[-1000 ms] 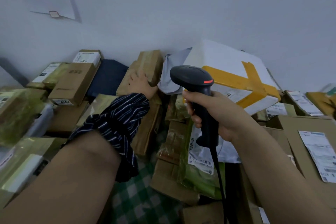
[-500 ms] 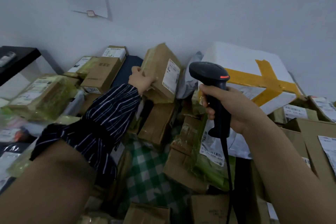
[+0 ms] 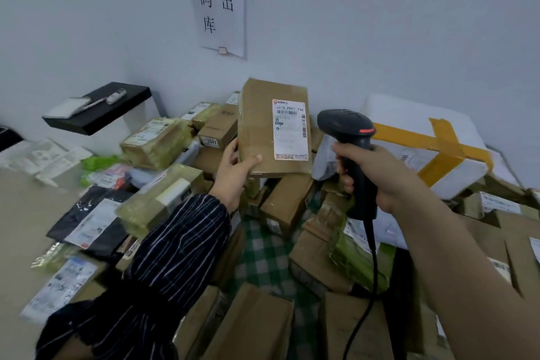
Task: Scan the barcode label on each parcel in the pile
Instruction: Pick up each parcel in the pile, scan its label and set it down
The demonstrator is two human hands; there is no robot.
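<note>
My left hand grips the lower left corner of a flat brown cardboard parcel and holds it upright above the pile. Its white barcode label faces me. My right hand grips the handle of a black barcode scanner, whose head sits just right of the label and points away from me. The scanner's black cable hangs down over the pile of parcels.
A big white foam box crossed with yellow tape lies at the right. Brown boxes and green-wrapped parcels crowd the floor against the white wall. A black shelf juts out at the left. A paper sign hangs on the wall.
My left hand has lifted the brown parcel off the pile and turned it upright, label toward me. The view has swung left and up. The scanner hand has stayed close beside the parcel.
</note>
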